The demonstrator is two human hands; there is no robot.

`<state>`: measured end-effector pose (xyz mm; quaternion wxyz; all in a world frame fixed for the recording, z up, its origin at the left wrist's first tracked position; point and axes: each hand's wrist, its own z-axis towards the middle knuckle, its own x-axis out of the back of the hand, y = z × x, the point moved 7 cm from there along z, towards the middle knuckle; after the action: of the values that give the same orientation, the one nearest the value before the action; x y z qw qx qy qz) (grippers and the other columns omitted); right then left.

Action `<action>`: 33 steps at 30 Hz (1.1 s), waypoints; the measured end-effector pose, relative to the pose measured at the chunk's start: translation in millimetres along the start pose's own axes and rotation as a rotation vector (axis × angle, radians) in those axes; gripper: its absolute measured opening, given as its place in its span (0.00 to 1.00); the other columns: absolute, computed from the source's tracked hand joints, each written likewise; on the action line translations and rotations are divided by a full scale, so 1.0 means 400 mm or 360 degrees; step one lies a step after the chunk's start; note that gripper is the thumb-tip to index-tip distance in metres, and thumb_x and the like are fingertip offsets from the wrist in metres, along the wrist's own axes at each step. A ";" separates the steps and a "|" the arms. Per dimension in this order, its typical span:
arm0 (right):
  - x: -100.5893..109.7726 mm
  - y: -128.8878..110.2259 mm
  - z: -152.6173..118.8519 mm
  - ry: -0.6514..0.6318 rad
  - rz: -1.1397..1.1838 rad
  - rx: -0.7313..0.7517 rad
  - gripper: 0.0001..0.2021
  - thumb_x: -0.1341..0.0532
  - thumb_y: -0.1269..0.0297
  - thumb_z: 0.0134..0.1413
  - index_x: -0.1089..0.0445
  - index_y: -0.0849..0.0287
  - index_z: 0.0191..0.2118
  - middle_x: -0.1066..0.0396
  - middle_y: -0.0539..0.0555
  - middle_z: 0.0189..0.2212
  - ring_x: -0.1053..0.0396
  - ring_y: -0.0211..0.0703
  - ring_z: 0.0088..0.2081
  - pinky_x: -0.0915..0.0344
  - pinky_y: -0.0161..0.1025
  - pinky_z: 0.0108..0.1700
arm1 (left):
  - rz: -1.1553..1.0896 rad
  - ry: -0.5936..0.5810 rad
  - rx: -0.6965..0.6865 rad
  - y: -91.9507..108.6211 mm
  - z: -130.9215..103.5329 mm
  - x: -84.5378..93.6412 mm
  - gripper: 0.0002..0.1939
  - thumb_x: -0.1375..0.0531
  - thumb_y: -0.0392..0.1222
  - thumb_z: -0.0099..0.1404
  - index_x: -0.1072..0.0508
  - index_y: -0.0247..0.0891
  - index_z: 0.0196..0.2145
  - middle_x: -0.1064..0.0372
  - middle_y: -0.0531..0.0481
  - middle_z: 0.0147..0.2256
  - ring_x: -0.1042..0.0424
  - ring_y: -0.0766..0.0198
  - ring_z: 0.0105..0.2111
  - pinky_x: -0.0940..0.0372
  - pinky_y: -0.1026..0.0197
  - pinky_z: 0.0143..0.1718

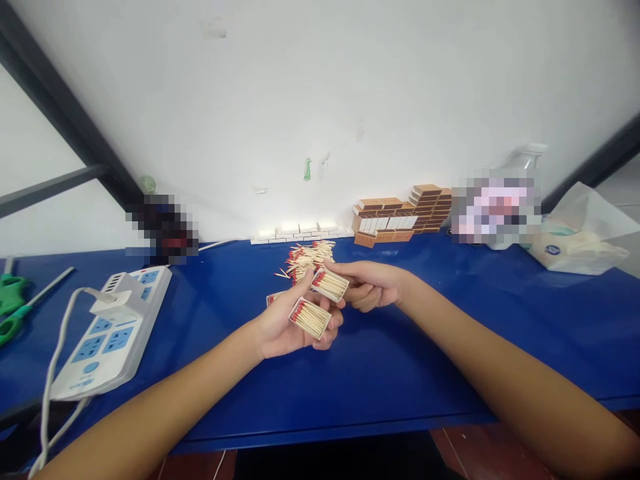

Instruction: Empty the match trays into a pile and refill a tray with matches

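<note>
My left hand [277, 330] is closed around a small white matchbox tray [310, 319] filled with red-tipped matches. A second filled tray, the upper tray [330, 285], sits just above it, pinched at its right side by my right hand [373, 283]; my left thumb also touches its left edge. Behind my left hand, part of another tray [273, 298] with red match heads shows, the rest hidden. Farther back on the blue table [400, 373] lies a loose heap of matches [310, 257].
Brown matchbox sleeves [430, 210] are stacked against the wall, beside a low row of white trays [300, 232]. A power strip [115, 340] with a cable lies left, near green-handled scissors [15, 313]. A clear plastic bag [575, 240] stands at the right.
</note>
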<state>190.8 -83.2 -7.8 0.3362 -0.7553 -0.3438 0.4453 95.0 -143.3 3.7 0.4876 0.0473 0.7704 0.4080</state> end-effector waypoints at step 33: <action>0.188 -0.067 -0.060 0.0652 0.0192 0.0261 0.28 0.53 0.39 0.72 0.35 0.60 0.36 0.43 0.43 0.16 0.54 0.27 0.13 0.53 0.22 0.11 | 0.0024 0.0363 0.0102 -0.036 0.010 0.060 0.37 0.51 0.73 0.69 0.25 0.32 0.40 0.30 0.43 0.28 0.29 0.60 0.25 0.38 0.62 0.24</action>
<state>234.0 -11.9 -10.1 0.4321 -0.8192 -0.1854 0.3285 90.2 -139.4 -24.0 0.3918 0.0220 0.8332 0.3897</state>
